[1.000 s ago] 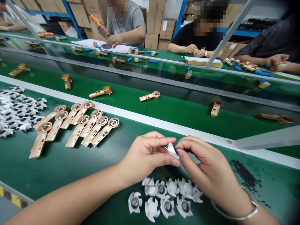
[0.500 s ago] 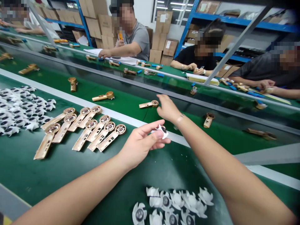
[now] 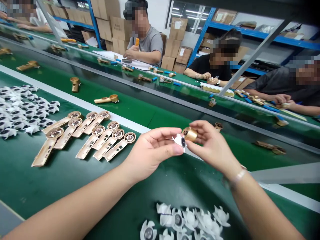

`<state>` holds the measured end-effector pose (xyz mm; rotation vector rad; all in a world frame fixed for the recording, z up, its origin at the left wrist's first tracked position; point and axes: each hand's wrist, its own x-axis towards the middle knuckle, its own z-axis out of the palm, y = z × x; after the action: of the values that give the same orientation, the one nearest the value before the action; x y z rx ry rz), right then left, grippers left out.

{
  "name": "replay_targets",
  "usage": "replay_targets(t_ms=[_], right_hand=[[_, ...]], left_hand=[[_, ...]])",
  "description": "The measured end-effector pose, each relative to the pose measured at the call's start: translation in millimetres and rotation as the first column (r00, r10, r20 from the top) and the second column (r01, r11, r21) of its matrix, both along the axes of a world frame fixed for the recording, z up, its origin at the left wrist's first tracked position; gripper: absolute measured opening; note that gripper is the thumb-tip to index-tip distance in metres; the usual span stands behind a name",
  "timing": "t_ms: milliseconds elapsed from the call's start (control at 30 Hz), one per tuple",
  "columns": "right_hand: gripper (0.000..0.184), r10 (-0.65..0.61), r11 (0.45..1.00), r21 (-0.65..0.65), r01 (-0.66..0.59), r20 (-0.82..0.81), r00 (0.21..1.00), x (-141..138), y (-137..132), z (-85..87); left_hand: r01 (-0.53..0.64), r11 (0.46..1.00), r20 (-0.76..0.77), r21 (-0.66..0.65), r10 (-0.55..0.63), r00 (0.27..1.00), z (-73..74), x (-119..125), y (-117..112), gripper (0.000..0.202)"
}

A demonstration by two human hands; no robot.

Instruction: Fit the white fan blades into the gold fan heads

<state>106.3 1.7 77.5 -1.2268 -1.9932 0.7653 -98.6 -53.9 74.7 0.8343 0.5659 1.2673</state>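
Note:
My left hand point(image 3: 152, 150) pinches a small white fan impeller point(image 3: 180, 140) between thumb and fingers. My right hand point(image 3: 212, 146) grips a gold fan housing point(image 3: 190, 134) by its round head, held right against the impeller above the green work surface point(image 3: 62, 176). Several more white impellers point(image 3: 185, 221) lie in a cluster just below my hands. To the left, several gold housings point(image 3: 100, 136) lie in rows, handles pointing toward me.
A large heap of white impellers point(image 3: 22, 108) sits at far left. Loose gold housings point(image 3: 106, 99) ride the green conveyor belt point(image 3: 150, 110) beyond the white strip. Three people sit across the line with blue parts and papers. A slanted metal post point(image 3: 250, 60) rises at right.
My right hand reached out to the belt, took a gold housing and brought it back to the impeller in my left hand. The view has tilted slightly.

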Motion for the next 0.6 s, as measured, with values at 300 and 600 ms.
replay_targets(t_ms=[300, 600], right_hand=[[0.048, 0.006, 0.957, -0.268, -0.107, -0.353, 0.936, 3, -42, 14.9], [0.045, 0.002, 0.968, -0.234, -0.086, -0.339, 0.941, 4, -46, 24.5]], left_hand=[[-0.077, 0.994, -0.144, 0.072, 0.087, 0.986, -2.8, 0, -1, 0.034], [-0.088, 0.994, -0.153, 0.067, 0.097, 0.983, -4.4, 0, 0, 0.033]])
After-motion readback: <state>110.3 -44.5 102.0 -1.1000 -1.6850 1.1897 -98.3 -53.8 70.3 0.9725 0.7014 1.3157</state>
